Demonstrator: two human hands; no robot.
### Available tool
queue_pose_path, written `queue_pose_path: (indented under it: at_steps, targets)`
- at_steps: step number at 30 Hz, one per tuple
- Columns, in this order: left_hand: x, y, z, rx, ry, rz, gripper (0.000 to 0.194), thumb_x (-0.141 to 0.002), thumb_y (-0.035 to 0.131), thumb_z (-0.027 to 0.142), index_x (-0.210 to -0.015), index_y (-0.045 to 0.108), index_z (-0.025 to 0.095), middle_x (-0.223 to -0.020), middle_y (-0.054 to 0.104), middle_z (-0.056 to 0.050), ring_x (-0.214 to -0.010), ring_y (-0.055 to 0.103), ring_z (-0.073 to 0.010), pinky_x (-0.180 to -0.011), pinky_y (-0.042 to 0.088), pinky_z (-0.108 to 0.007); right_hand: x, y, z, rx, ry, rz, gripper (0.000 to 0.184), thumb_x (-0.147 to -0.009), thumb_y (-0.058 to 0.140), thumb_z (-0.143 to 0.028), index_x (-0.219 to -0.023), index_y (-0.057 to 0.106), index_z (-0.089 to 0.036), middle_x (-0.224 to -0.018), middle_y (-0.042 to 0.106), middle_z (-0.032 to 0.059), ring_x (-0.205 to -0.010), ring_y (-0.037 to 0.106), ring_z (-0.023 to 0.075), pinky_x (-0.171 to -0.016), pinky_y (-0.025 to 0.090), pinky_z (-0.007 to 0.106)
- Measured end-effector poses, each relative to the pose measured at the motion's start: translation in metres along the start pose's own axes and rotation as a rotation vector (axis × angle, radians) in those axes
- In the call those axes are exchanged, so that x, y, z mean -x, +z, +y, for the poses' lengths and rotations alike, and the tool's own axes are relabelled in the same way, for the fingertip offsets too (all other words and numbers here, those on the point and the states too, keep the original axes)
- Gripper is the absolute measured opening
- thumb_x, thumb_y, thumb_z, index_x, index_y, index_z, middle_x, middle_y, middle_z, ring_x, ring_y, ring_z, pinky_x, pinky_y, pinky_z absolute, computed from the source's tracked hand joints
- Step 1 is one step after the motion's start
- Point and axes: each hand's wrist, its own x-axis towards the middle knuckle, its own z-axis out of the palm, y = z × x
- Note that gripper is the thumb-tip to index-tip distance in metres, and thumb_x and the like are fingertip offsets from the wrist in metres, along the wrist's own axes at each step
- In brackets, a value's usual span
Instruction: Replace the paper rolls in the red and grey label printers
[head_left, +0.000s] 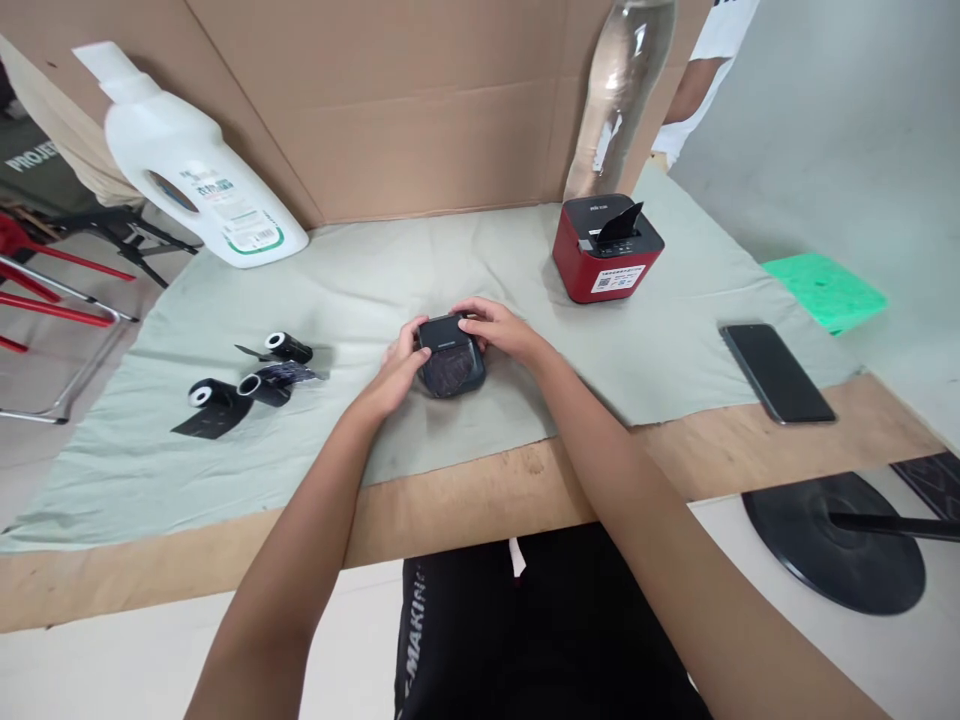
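Note:
A small black device (448,362) with a dark see-through lid lies on the grey-green cloth (375,290) near the middle of the table. My left hand (395,372) grips its left side with curled fingers. My right hand (500,330) closes over its top right edge. Three black ribbon rolls (251,385) with loose black film lie to the left of my hands. A red and black label printer (607,250) stands at the back right, with a black strip sticking out of its top.
A white detergent bottle (196,170) leans at the back left. A clear plastic bottle (619,90) stands behind the printer against the cardboard wall (420,110). A black phone (778,372) lies at the right, a green sponge (825,290) beyond it. A black round stand base (836,540) sits below the table edge.

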Motion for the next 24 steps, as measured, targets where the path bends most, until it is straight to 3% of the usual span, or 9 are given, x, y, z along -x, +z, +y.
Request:
queue_pose_path:
  at_steps: [3, 6, 11, 15, 17, 19, 22, 24]
  targets:
    - [0.01, -0.012, 0.002, -0.217, 0.145, -0.151, 0.119, -0.085, 0.064, 0.079, -0.174, 0.014, 0.018, -0.181, 0.022, -0.023, -0.168, 0.018, -0.0488, -0.136, 0.012, -0.066, 0.0, 0.012, 0.002, 0.067, -0.082, 0.138, 0.026, -0.095, 0.066, -0.041, -0.113, 0.068, -0.022, -0.114, 0.072, 0.005, -0.082, 0.065, 0.0163, -0.075, 0.056, 0.031]
    - [0.014, -0.016, 0.008, -0.408, 0.218, -0.17, 0.153, -0.064, 0.086, 0.081, -0.176, 0.004, 0.016, -0.182, 0.014, -0.028, -0.168, 0.013, -0.054, -0.134, 0.01, -0.07, 0.0, 0.024, 0.003, 0.193, -0.192, 0.255, 0.022, -0.1, 0.059, -0.042, -0.105, 0.068, -0.022, -0.111, 0.075, 0.0049, -0.102, 0.068, 0.0204, -0.099, 0.054, 0.037]
    - [0.015, -0.006, 0.009, -0.476, 0.258, -0.085, 0.154, -0.057, 0.097, 0.064, -0.175, 0.01, 0.017, -0.175, 0.027, -0.028, -0.165, 0.025, -0.051, -0.134, 0.02, -0.069, 0.004, 0.036, -0.005, 0.304, -0.198, 0.316, 0.023, -0.104, 0.052, -0.039, -0.101, 0.067, -0.023, -0.102, 0.076, 0.0042, -0.097, 0.068, 0.0213, -0.097, 0.051, 0.036]
    - [0.016, 0.006, 0.014, -0.348, 0.377, 0.072, 0.141, -0.05, 0.097, 0.05, -0.168, 0.027, 0.02, -0.163, 0.035, -0.022, -0.158, 0.037, -0.0484, -0.131, 0.032, -0.065, 0.017, 0.033, -0.034, 0.35, -0.228, 0.345, 0.034, -0.107, 0.049, -0.041, -0.088, 0.069, -0.021, -0.088, 0.074, 0.0031, -0.087, 0.068, 0.021, -0.087, 0.051, 0.034]
    - [0.011, 0.019, 0.032, -0.291, 0.48, 0.133, 0.141, -0.045, 0.098, 0.05, -0.166, 0.031, 0.023, -0.16, 0.037, -0.021, -0.155, 0.039, -0.0488, -0.131, 0.031, -0.067, 0.033, 0.016, -0.054, 0.381, -0.257, 0.387, 0.039, -0.108, 0.048, -0.042, -0.087, 0.073, -0.021, -0.089, 0.077, 0.0034, -0.089, 0.069, 0.0218, -0.088, 0.052, 0.034]
    - [0.001, 0.045, 0.062, -0.26, 0.562, 0.142, 0.144, -0.043, 0.1, 0.049, -0.166, 0.03, 0.026, -0.16, 0.036, -0.02, -0.155, 0.039, -0.0484, -0.131, 0.032, -0.067, 0.058, -0.018, -0.07, 0.405, -0.3, 0.446, 0.037, -0.106, 0.051, -0.042, -0.094, 0.079, -0.021, -0.099, 0.082, 0.0045, -0.098, 0.073, 0.0243, -0.095, 0.054, 0.037]
    - [-0.019, 0.108, 0.117, -0.255, 0.591, 0.066, 0.143, -0.044, 0.103, 0.051, -0.167, 0.032, 0.029, -0.16, 0.036, -0.02, -0.155, 0.04, -0.0467, -0.129, 0.035, -0.065, 0.106, -0.089, -0.077, 0.351, -0.291, 0.529, 0.038, -0.099, 0.064, -0.053, -0.102, 0.085, -0.021, -0.114, 0.085, 0.0067, -0.115, 0.075, 0.029, -0.108, 0.054, 0.043]
    - [-0.035, 0.158, 0.149, -0.253, 0.551, 0.004, 0.143, -0.048, 0.103, 0.056, -0.168, 0.031, 0.026, -0.162, 0.035, -0.023, -0.156, 0.039, -0.0466, -0.128, 0.035, -0.064, 0.138, -0.137, -0.07, 0.243, -0.225, 0.58, 0.048, -0.09, 0.073, -0.065, -0.104, 0.087, -0.021, -0.115, 0.086, 0.0087, -0.115, 0.077, 0.031, -0.111, 0.055, 0.045]
